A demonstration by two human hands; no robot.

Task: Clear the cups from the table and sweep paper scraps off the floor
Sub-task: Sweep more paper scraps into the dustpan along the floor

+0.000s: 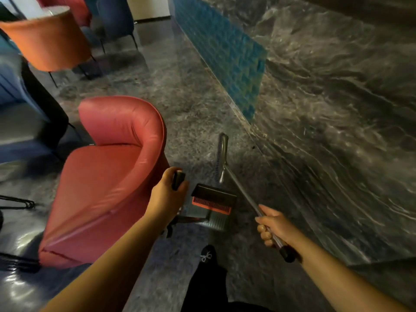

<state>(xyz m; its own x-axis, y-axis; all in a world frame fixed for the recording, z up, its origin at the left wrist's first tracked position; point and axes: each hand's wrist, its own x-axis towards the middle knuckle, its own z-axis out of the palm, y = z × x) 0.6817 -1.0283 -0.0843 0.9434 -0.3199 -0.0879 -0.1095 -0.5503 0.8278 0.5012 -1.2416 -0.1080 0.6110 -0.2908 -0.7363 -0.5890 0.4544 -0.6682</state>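
My left hand (167,194) curls round the black grip of the dustpan (212,208), which hangs just beyond that hand above the dark marble floor (184,104). My right hand (273,226) wraps the metal pole of the broom (238,188), whose head sits ahead of both hands beside the wall base. A red armchair (108,176) stands just left of my left hand.

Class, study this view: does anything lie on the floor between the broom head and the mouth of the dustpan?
Nothing visible does. The broom head and the dustpan are separated only by bare dark floor. No paper scraps show there. The pink chair stands off to the left.
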